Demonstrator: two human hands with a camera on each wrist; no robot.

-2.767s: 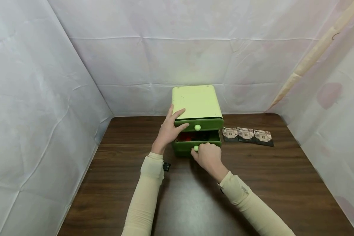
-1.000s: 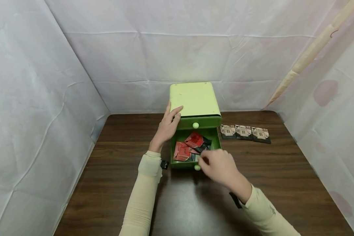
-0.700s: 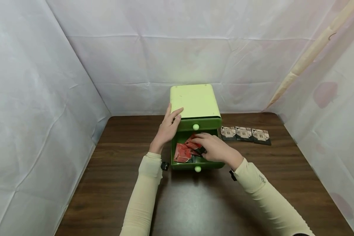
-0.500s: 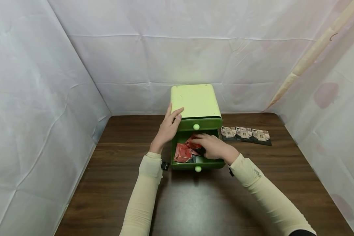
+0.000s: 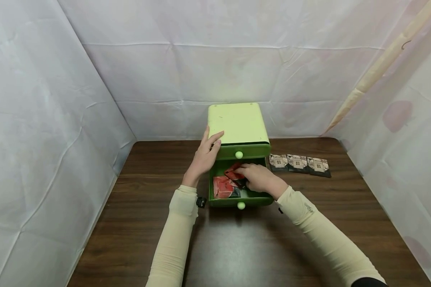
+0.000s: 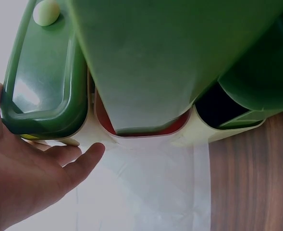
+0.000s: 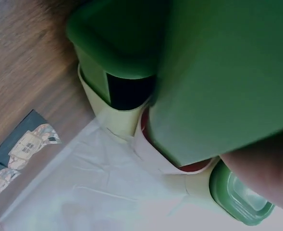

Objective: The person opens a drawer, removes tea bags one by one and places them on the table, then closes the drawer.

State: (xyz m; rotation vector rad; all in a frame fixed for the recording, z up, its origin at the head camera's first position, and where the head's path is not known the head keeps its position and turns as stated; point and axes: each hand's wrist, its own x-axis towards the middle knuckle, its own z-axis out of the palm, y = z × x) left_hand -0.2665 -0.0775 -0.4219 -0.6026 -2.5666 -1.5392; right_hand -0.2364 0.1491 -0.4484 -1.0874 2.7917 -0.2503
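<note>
A small drawer cabinet (image 5: 238,121) with a pale green top and green drawers stands near the back of the table. My left hand (image 5: 202,160) rests on its front left corner, fingers fairly straight; in the left wrist view the left hand (image 6: 40,178) lies against the shut top drawer (image 6: 40,67). The middle drawer (image 5: 222,202) is pulled out. Inside it, my right hand (image 5: 259,178) pinches a red and black packet (image 5: 232,173), which is tilted. Another red and black packet (image 5: 222,187) lies at the drawer's front left. The right wrist view hides the right fingertips behind the drawer.
Three dark packets with a house-like print (image 5: 297,162) lie in a row right of the cabinet. A lower drawer (image 6: 261,72) also juts out slightly in the left wrist view. White cloth walls (image 5: 186,71) enclose the wooden table (image 5: 158,223).
The middle drawer was drawn out by its knob with the right hand. That hand then let go, reached inside, and took hold of a red packet, which now tilts. The left hand stayed on the cabinet.
</note>
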